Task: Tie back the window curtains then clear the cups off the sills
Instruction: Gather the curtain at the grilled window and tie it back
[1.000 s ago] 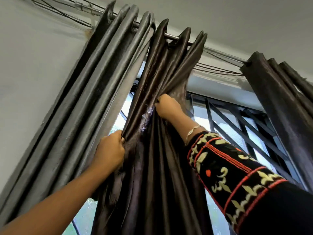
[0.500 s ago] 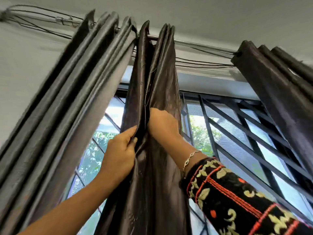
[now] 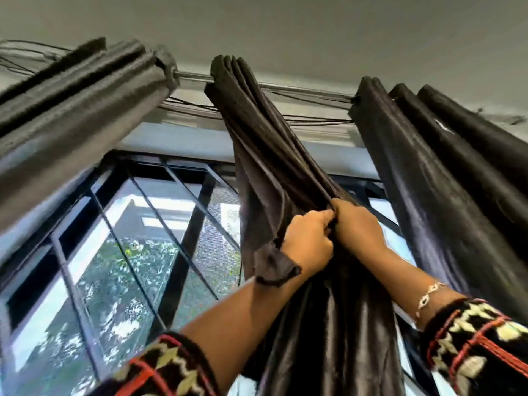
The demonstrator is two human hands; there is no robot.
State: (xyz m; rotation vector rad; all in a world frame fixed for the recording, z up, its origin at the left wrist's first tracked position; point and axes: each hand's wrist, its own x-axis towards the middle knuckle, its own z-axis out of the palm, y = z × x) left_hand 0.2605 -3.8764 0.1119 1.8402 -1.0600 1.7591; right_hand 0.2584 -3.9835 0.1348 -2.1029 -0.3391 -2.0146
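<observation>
- Left hand (image 3: 307, 241): fingers curled, clamping the gathered folds of the dark brown satin-sheened middle curtain (image 3: 271, 144). A loose flap of the fabric drapes over its wrist.
- Right hand (image 3: 358, 224): touches the left at the knuckles and grips the same folds from the right.
- Long axis of the gathered curtain: from the metal curtain rod (image 3: 194, 77), above and left, slanting down through both hands toward the near edge. Both hands are judged equally near for tying.
- Flanking: matte grey pleated curtain (image 3: 71, 95) at left, glossy dark pleated curtain (image 3: 443, 167) at right, black-barred window (image 3: 128, 224) behind.
- Cups and sills: out of view.
</observation>
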